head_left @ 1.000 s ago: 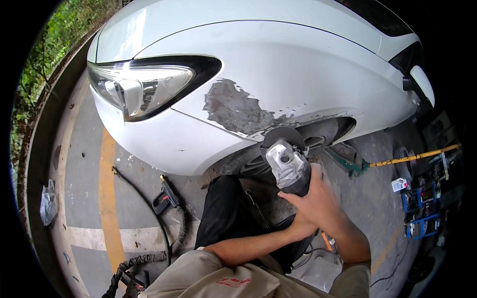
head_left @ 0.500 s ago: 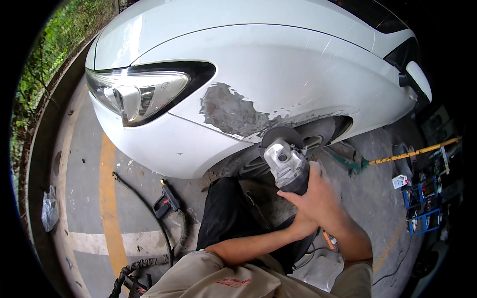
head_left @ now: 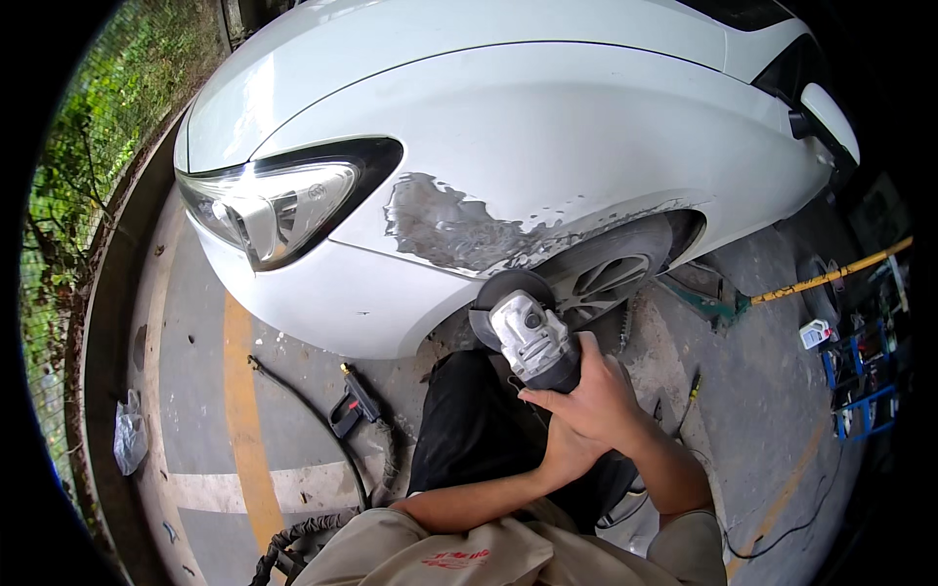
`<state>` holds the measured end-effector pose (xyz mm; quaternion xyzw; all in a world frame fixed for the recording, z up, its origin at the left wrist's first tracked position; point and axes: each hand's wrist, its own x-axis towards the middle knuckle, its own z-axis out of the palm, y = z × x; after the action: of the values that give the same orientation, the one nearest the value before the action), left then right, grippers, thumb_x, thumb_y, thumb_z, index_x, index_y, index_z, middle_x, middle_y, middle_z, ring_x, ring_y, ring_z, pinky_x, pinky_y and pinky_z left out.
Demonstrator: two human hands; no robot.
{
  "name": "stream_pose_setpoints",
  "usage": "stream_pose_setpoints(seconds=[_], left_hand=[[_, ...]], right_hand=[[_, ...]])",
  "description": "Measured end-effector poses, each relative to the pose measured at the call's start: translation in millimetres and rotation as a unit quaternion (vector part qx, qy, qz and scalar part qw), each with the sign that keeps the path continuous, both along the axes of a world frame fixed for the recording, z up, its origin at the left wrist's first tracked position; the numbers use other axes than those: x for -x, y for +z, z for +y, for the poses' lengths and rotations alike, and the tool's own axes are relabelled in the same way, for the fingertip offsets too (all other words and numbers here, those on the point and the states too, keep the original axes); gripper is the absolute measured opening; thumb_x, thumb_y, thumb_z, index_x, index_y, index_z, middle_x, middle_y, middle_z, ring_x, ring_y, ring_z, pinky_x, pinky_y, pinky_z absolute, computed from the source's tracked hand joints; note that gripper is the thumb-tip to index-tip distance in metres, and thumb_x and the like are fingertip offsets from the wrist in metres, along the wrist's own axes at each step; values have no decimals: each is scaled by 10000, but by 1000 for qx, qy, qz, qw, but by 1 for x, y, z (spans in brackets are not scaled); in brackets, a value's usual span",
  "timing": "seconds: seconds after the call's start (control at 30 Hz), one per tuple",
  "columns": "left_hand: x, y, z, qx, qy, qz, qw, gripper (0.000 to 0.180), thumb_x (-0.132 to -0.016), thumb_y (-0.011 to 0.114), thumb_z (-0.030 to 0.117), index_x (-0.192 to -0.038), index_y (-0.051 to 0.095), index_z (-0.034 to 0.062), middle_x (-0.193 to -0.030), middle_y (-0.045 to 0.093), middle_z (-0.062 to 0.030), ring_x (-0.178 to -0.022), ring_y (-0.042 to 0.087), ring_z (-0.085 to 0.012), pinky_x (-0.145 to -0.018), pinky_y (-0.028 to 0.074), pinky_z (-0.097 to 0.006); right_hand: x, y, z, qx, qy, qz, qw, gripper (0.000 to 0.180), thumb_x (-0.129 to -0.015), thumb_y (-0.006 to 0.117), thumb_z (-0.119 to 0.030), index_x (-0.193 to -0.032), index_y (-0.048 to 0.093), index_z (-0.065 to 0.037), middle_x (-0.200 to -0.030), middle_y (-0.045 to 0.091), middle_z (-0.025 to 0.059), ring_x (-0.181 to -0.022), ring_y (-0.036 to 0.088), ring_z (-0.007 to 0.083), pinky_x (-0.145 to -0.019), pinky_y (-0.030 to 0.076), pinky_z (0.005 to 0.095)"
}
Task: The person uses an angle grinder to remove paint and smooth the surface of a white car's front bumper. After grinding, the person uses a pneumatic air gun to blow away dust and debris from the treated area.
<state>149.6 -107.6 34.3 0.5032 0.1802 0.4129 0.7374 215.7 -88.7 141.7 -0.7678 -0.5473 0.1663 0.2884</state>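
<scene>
My right hand [head_left: 598, 400] is wrapped round the dark rear body of a grey and black angle grinder [head_left: 532, 337], its thumb along the near side. My left hand [head_left: 570, 447] reaches in beneath the right one; its fingers are hidden. The grinder's dark disc [head_left: 508, 283] overlaps the front edge of the wheel arch; whether it touches the car I cannot tell. Above it, the white car's front fender [head_left: 606, 127] has a rough, bare grey patch [head_left: 451, 227] behind the headlight [head_left: 288, 205], with scuffs trailing along the arch above the wheel [head_left: 611, 278].
A black and red spray gun [head_left: 357, 402] and a dark hose [head_left: 311, 415] lie on the floor at left. At right are a green jack [head_left: 718, 303] with a yellow handle, a white bottle [head_left: 814, 334], blue racks [head_left: 865, 405] and a screwdriver [head_left: 694, 386]. My bent knee [head_left: 459, 391] is close below the disc.
The grinder has moved left and slightly down, off the middle of the wheel, uncovering more of its spokes. My hands moved with it. The view has shifted a little.
</scene>
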Motion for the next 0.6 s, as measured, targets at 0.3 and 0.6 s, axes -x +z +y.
stream_pose_setpoints(seconds=[0.3, 0.6], left_hand=[[-1, -15, 4, -52, 11, 29, 998, 420, -725, 759, 119, -1080, 579, -14, -1019, 628, -121, -954, 612, -231, -820, 477, -358], [5, -11, 3, -59, 36, 36, 997, 413, -724, 761, 131, -1063, 577, -17, -1009, 626, -122, -937, 611, -233, -811, 474, -359]], right_hand=[[2, -6, 3, -35, 12, -7, 999, 722, -661, 792, -483, -1018, 430, 29, -780, 622, 281, -768, 607, 491, -631, 499, 507], [2, -11, 2, -40, 11, -3, 999, 730, -655, 794, -492, -1020, 434, 29, -801, 619, 293, -788, 605, 492, -644, 501, 506]])
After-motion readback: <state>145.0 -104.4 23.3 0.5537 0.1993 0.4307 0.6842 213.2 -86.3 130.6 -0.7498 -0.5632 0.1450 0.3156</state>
